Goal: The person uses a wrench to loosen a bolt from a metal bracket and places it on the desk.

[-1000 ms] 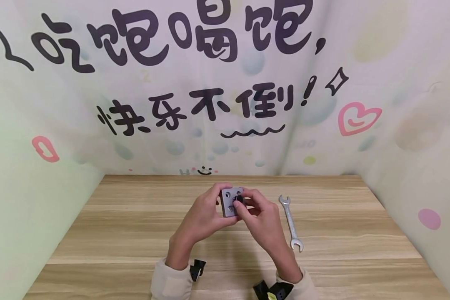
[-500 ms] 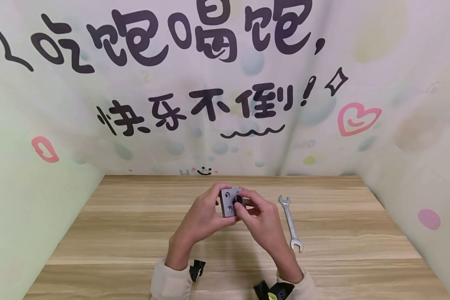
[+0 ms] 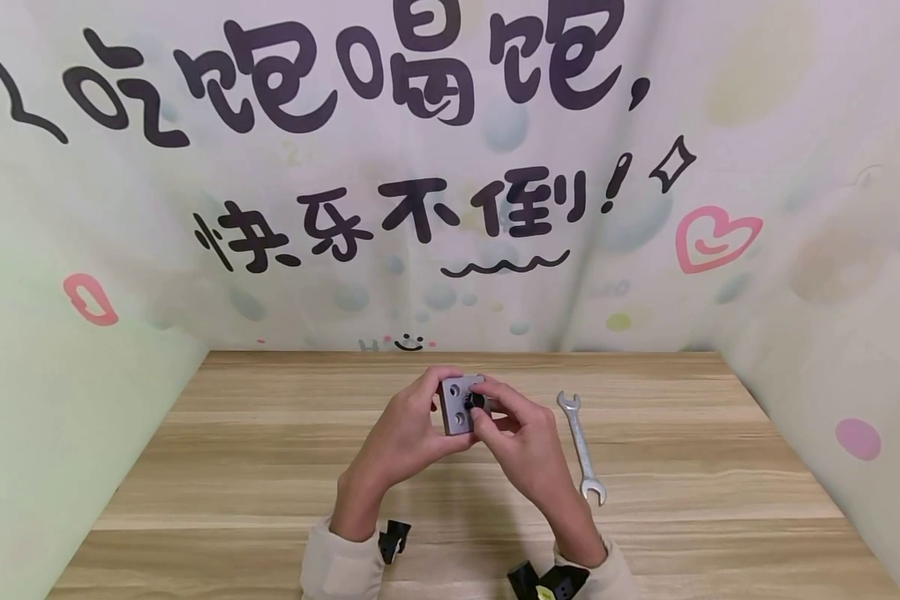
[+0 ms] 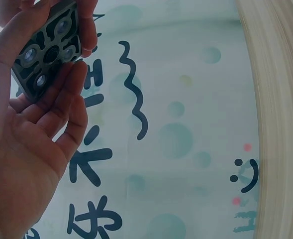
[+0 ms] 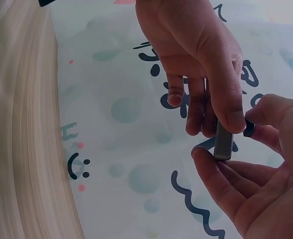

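Note:
A grey square plate (image 3: 457,405) with round holes is held up above the table, and my left hand (image 3: 403,431) grips it by its edges. Thumb and index finger of my right hand (image 3: 523,436) pinch a small black knob-like piece (image 3: 476,401) at the middle of its face. In the left wrist view the plate's back (image 4: 47,56) shows recesses and several metal-lined holes. Seen from the right wrist, the plate is edge-on, with the black piece (image 5: 248,128) between my right fingertips. Whether that piece is threaded into the plate is hidden.
A double open-ended wrench (image 3: 582,446) lies on the wooden table (image 3: 232,467), right of my right hand. A printed cloth backdrop (image 3: 420,283) stands behind the table and along both sides. Black camera mounts (image 3: 395,540) sit on both wrists.
My right thumb and index finger shift slightly around the black piece, which shows at a slightly different angle. My left hand and the plate stay in place.

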Available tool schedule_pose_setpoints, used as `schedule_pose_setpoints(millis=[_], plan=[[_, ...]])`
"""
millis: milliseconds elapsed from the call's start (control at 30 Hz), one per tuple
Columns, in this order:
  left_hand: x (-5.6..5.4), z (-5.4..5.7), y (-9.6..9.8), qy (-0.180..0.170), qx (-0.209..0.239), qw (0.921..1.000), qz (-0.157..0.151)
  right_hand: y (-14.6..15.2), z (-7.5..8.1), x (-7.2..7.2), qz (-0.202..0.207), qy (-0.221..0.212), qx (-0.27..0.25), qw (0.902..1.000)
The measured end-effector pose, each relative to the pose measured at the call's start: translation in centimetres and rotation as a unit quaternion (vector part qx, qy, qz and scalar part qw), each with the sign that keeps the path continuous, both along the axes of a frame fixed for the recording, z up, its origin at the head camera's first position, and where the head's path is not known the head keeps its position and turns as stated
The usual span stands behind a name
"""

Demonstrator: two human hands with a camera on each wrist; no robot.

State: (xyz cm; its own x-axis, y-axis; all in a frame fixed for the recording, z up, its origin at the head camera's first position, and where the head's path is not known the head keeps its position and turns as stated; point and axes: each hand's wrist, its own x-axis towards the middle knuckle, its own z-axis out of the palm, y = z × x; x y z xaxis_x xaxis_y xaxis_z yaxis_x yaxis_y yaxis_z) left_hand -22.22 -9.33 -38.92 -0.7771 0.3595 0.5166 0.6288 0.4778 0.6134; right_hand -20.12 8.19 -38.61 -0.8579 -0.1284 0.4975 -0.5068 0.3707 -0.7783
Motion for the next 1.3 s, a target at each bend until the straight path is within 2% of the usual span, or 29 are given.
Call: schedule_pose_setpoints(millis=[233,400,667,933,1300], plan=[[0.03,0.08,-0.12,-0.015,0.006,0.9999,-0.001,-0.07,-0.04,0.01,-0.006,-0.035,-0.002,0.9994],[0.04,0.05,-0.14,-0.022,0.007,0.9997,-0.006,-0.27,-0.11,-0.03,-0.019,-0.060,-0.025,0.9977],[-0.04,-0.04,0.07,-0.014,0.002,0.9998,-0.013,-0.58,-0.35,-0.10,-0.070,-0.032,-0.035,0.9964],[0.00,0.01,0.04,-0.012,-0.001,0.9999,-0.006,-0.54,-0.38,-0.07,-0.059,-0.012,-0.033,0.9976],[0.07,0.14,0.04,-0.010,0.002,1.0000,-0.002,-0.50,-0.03,0.08,-0.048,-0.028,-0.028,0.9981]])
